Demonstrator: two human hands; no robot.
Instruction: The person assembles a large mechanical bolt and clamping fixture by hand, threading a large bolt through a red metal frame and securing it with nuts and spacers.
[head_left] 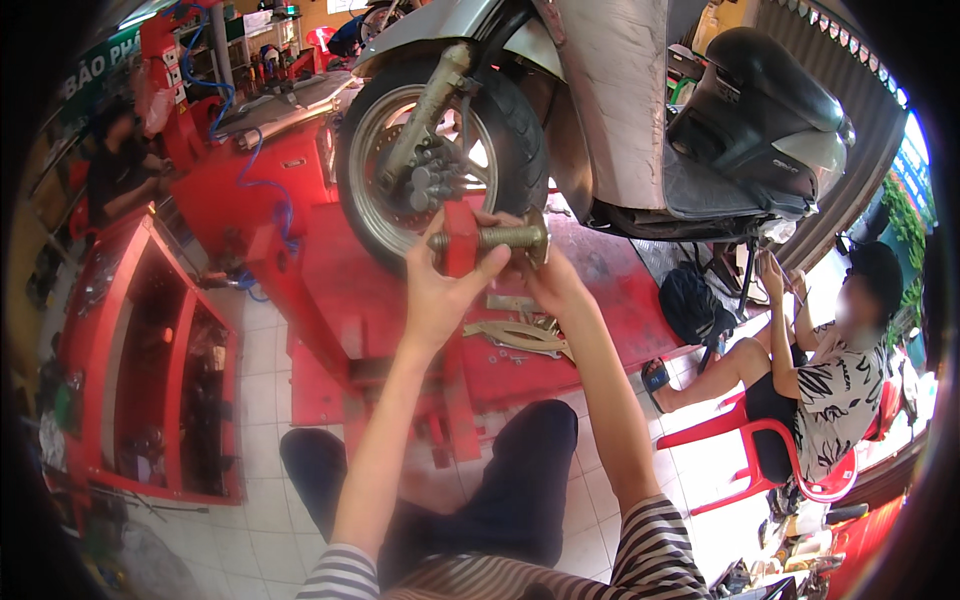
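Just in front of the scooter's front wheel (pixel 362 170), a thick brass-coloured threaded bolt (pixel 510 238) runs sideways through a red metal block (pixel 460 238). My left hand (pixel 440 290) is closed around the block, its thumb lying along the bolt. At the bolt's other end sits a brass-coloured plate-like head (pixel 538 236), which my right hand (pixel 555 285) grips from behind and below; some of its fingers are hidden. Whether the block joins the red stand below cannot be seen.
The scooter (pixel 620 120) stands on a red platform (pixel 340 290), with metal parts (pixel 520 338) lying near its front. A red cabinet (pixel 160 370) is at left. A seated person (pixel 825 370) on a red chair (pixel 725 440) is at right, another person (pixel 120 165) far left.
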